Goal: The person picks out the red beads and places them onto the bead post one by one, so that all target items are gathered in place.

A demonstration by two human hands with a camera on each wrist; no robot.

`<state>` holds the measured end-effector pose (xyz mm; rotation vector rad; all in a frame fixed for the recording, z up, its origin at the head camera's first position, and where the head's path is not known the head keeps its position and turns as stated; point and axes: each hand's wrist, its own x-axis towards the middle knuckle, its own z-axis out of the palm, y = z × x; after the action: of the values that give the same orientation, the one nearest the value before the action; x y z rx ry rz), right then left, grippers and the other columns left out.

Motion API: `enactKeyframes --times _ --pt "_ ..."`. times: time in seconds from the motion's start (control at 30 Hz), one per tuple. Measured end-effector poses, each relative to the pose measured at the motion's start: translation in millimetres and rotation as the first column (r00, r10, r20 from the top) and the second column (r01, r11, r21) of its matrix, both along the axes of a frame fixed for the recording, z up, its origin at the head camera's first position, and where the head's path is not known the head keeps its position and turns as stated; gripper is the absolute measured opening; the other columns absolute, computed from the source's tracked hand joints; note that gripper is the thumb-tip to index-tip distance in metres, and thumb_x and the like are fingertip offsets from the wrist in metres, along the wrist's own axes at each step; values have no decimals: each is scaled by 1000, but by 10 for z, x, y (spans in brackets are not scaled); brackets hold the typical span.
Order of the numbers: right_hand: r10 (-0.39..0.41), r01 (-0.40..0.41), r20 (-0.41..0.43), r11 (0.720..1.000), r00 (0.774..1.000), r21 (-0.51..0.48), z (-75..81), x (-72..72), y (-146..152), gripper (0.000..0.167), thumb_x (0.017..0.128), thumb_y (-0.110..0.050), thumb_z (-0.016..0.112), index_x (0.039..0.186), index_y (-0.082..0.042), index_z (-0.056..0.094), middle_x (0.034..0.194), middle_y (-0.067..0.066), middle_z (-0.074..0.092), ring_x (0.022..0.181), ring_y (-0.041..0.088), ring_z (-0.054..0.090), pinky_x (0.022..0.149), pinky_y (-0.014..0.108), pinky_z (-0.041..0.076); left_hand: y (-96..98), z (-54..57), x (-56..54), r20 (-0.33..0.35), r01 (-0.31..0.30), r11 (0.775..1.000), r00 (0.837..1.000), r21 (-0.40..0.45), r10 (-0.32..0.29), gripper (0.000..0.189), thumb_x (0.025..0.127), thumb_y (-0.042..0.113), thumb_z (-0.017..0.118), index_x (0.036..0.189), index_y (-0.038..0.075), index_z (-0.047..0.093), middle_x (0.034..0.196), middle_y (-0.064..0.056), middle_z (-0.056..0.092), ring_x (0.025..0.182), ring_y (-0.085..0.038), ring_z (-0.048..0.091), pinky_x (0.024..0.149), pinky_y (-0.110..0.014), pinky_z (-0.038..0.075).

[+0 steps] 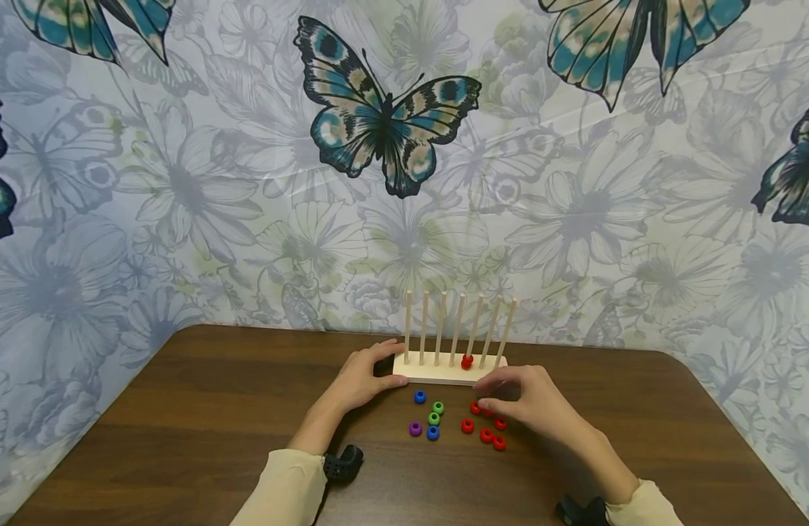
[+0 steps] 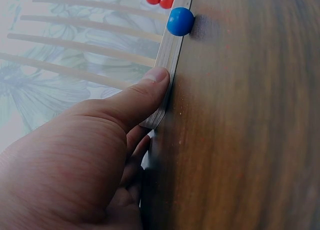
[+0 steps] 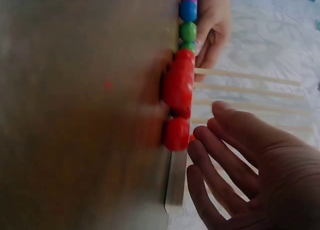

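A pale wooden peg stand [image 1: 437, 372] with several upright pegs stands near the back of the table. Two red beads [image 1: 467, 362] are stacked low on one peg right of the middle. My left hand [image 1: 361, 376] grips the stand's left end, thumb [image 2: 155, 80] along the front edge and fingers round the far side. Over the loose red beads [image 1: 486, 436] in front of the stand hovers my right hand [image 1: 538, 405], its fingers loosely bent with nothing seen between them. Its fingertips partly cover some red beads in the head view.
Left of the red beads lie two blue beads [image 1: 420, 397], two green beads [image 1: 433, 418] and a purple bead [image 1: 415, 429]. The brown table [image 1: 246, 409] ends at a wall hung with butterfly-patterned cloth [image 1: 404, 241], close behind the stand.
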<state>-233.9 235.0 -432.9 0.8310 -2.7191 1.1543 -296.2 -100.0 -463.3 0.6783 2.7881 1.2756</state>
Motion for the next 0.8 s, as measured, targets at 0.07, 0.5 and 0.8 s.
enactKeyframes --times 0.07,0.5,0.8 --pt "21 -21 19 1000 1000 22 -18 1 -26 20 90 -25 86 109 -20 82 102 -11 81 100 9 75 94 39 60 -3 -2 2 1 -1 1000 1000 2 1 60 92 30 84 147 17 64 161 -12 51 152 -37 43 123 -60 35" --pt "86 -84 -18 993 996 86 -56 30 -83 18 90 -13 85 106 -20 83 104 -12 80 102 8 72 92 32 59 10 13 8 2 -6 1000 1000 -15 6 60 92 30 83 147 18 64 161 -11 51 152 -39 42 124 -66 30" --pt "-8 7 -41 999 999 -35 5 24 -91 17 89 -11 86 104 -16 82 97 -13 79 90 5 75 83 36 64 3 -9 1 -5 -14 1000 1000 -8 14 59 92 30 84 147 17 65 160 -12 52 151 -40 43 122 -65 32"
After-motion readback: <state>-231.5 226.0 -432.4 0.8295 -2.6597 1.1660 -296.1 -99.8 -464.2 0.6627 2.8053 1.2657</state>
